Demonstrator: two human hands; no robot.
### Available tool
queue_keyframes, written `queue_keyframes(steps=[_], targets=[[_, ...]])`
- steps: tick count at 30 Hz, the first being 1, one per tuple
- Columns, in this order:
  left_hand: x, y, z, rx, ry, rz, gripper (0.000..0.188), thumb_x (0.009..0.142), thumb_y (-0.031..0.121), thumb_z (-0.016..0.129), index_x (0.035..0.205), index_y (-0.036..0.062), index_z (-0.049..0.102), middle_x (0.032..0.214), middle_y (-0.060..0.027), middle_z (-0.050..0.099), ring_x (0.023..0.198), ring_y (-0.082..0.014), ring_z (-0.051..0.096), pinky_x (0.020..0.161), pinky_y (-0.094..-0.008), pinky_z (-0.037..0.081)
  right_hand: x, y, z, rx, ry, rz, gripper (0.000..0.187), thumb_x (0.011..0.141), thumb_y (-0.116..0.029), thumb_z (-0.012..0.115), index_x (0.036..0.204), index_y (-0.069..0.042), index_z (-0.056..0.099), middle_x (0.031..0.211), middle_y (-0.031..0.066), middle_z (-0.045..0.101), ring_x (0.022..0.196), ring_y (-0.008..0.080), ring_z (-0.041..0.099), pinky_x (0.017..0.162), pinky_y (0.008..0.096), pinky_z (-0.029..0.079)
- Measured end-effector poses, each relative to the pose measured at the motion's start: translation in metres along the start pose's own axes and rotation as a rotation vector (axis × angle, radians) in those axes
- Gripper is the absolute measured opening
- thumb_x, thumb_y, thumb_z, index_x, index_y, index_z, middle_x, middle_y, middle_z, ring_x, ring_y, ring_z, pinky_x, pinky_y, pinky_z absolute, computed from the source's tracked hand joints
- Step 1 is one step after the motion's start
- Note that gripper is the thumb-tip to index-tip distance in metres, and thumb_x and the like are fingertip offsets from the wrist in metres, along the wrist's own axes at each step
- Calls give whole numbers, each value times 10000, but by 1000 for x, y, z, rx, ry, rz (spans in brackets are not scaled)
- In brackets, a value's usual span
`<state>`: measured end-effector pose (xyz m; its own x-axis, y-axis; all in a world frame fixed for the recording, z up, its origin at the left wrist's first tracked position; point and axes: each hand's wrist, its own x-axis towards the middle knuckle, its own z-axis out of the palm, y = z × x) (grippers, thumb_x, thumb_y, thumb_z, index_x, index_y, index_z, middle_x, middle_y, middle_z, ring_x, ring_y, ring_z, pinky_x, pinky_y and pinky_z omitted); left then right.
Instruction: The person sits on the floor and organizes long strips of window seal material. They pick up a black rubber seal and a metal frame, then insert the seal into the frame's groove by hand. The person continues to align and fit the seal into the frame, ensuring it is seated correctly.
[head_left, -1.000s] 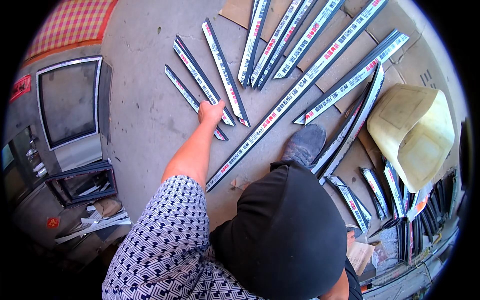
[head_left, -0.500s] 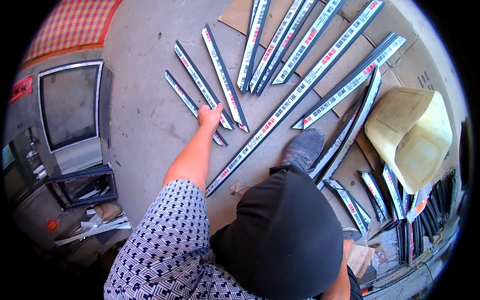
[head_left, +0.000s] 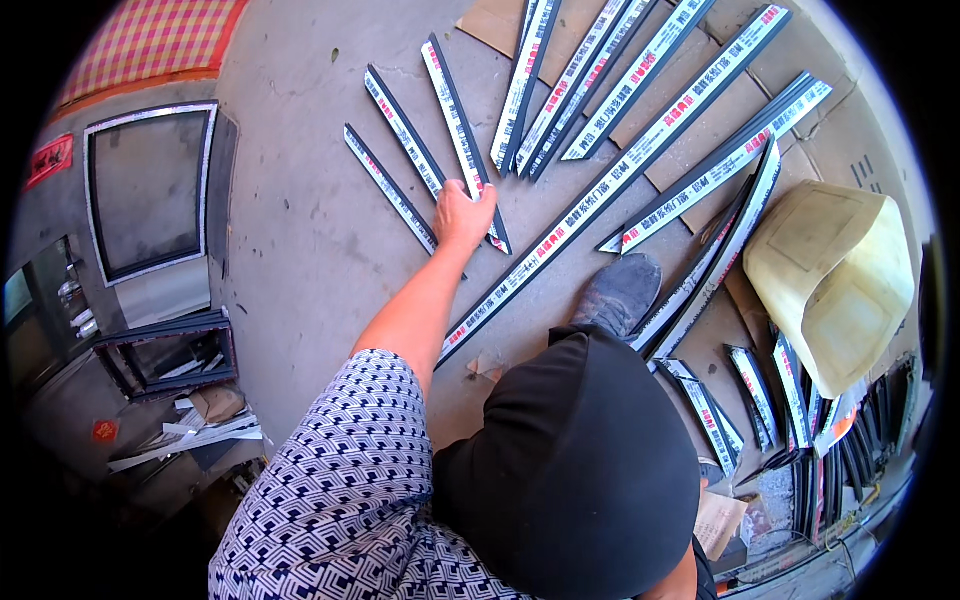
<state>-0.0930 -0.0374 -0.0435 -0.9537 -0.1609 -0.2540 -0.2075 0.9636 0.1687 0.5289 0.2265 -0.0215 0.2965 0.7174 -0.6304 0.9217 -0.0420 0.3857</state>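
My left hand (head_left: 466, 212) reaches out low over the floor, its fingers curled onto the lower part of a short metal frame strip (head_left: 450, 105) with white printed film and dark edges. Beside it on the left lie two similar strips, a middle one (head_left: 402, 130) and an outer one (head_left: 385, 188); my hand and wrist cover their lower ends. Just right of the hand runs a much longer strip (head_left: 610, 190), slanting away from me. My right forearm (head_left: 680, 578) shows at the lower edge, while the right hand is hidden behind my black-trousered knee (head_left: 570, 470).
More strips (head_left: 527, 85) fan out at the far side, some over flattened cardboard (head_left: 650, 125). My shoe (head_left: 620, 293) stands near curved strips (head_left: 715, 260). A cream plastic container (head_left: 830, 270) is at right, with several short pieces (head_left: 752, 395) below. Dark frames (head_left: 150, 195) stand at left.
My left hand has moved right and slightly away from me, from the middle short strip to the one right of it. The view has shifted slightly.
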Motion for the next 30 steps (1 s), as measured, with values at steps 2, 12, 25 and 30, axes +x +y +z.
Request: queue_keyframes(steps=[2, 12, 25, 30], targets=[[-4, 8, -4, 19, -77, -46, 654, 837, 505, 735, 1206, -25, 634, 1135, -231, 727, 1084, -383, 708, 944, -455, 544, -1, -2, -5, -14, -27, -8, 748, 868, -390, 739, 1345, 115, 463, 1306, 440, 586, 1227, 547, 605, 1097, 532, 468], [2, 15, -1, 43, -184, -148, 600, 831, 485, 761, 1132, -23, 655, 1152, -256, 738, 1106, -412, 712, 973, -475, 554, 11, 4, 0, 58, -60, -69, 756, 858, -371, 754, 1338, 128, 449, 1321, 450, 565, 1250, 552, 582, 1108, 521, 458], [-2, 23, -11, -39, 65, -11, 595, 878, 457, 695, 1221, -20, 604, 1245, -242, 624, 1203, -402, 607, 1033, -477, 488, -10, -14, -16, 33, -62, 23, 741, 867, -364, 751, 1373, 54, 407, 1370, 425, 497, 1242, 548, 575, 1093, 549, 473], [25, 45, -5, -67, 177, 269, 503, 919, 392, 701, 1205, -14, 621, 1162, -198, 649, 1126, -367, 631, 999, -449, 494, -18, -22, -24, 40, -48, 56, 714, 870, -375, 751, 1349, 37, 417, 1351, 394, 518, 1233, 534, 586, 1071, 544, 492]])
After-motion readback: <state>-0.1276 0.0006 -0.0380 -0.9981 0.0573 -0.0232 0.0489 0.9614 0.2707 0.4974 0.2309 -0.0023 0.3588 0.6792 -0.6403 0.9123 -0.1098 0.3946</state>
